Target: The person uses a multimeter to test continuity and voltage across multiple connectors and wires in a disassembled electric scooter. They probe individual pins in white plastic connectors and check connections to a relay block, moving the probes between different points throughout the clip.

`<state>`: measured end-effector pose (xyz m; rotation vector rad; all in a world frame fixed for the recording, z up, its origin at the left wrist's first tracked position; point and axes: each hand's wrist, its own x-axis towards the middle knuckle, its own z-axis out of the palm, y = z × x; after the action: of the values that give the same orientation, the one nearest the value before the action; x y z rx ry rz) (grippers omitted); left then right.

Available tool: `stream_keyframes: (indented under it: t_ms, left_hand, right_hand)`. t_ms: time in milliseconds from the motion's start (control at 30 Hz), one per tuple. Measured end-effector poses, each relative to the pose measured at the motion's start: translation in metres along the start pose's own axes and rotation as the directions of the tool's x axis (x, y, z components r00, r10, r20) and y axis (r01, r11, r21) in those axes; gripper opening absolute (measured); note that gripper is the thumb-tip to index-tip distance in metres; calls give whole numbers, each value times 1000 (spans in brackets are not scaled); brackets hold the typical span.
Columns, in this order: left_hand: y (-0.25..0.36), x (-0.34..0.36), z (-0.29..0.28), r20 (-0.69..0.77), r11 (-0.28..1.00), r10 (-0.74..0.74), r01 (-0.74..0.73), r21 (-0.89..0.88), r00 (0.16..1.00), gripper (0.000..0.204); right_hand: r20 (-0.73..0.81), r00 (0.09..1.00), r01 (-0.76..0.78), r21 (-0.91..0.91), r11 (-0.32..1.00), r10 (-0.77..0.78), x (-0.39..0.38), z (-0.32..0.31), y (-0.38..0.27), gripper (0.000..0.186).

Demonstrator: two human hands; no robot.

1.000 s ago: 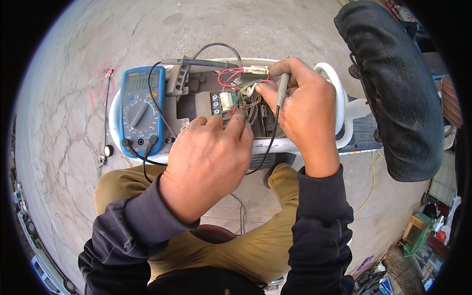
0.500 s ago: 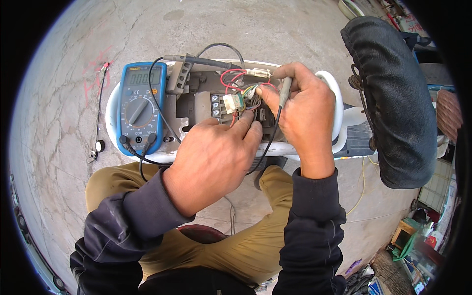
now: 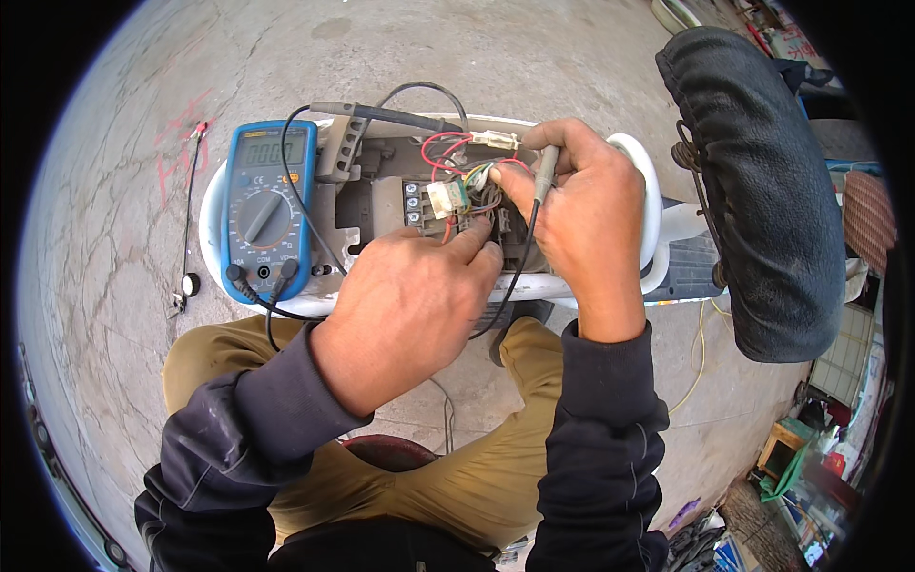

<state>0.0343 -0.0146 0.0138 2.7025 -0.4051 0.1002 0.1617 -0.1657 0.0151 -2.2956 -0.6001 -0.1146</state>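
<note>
My right hand (image 3: 591, 195) is closed around a grey multimeter probe (image 3: 546, 173), and its thumb and forefinger reach the thin coloured wires (image 3: 483, 177). My left hand (image 3: 410, 296) lies lower, with forefinger and thumb closed on the wire bundle (image 3: 488, 212) beside a terminal block (image 3: 413, 204). What lies under its fingertips is partly hidden. Between the hands sits a white plug connector (image 3: 446, 198); another white connector (image 3: 496, 139) with red wires is above. A blue multimeter (image 3: 267, 212) rests at the left, its screen lit. The second probe (image 3: 391, 115) lies across a grey bracket (image 3: 341, 148).
The opened compartment has a white tubular frame (image 3: 647, 224) around it. A black padded seat (image 3: 762, 200) stands at the right. A short cable (image 3: 192, 229) lies on the concrete floor at left. Mixed clutter and a wooden box (image 3: 782, 448) are at lower right.
The whole view has shifted slightly, moving the scene a little to the left. Both hands keep practically the same place and grip among the wires.
</note>
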Motion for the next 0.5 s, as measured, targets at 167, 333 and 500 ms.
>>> stream_keyframes:
  t_ms: [167,333,500]
  left_hand:
    - [1,-3,-2,37,999,0,-2,47,999,36]
    - [3,-5,-1,41,995,-6,1,101,999,36]
    - [7,-4,1,16,981,-9,6,193,1000,32]
  right_hand:
    - [5,1000,4,-8,1000,-4,0,-1,-1,29]
    - [35,999,-23,57,998,21,-2,-4,-2,29]
    - [42,999,1,48,999,-3,-6,-6,-2,29]
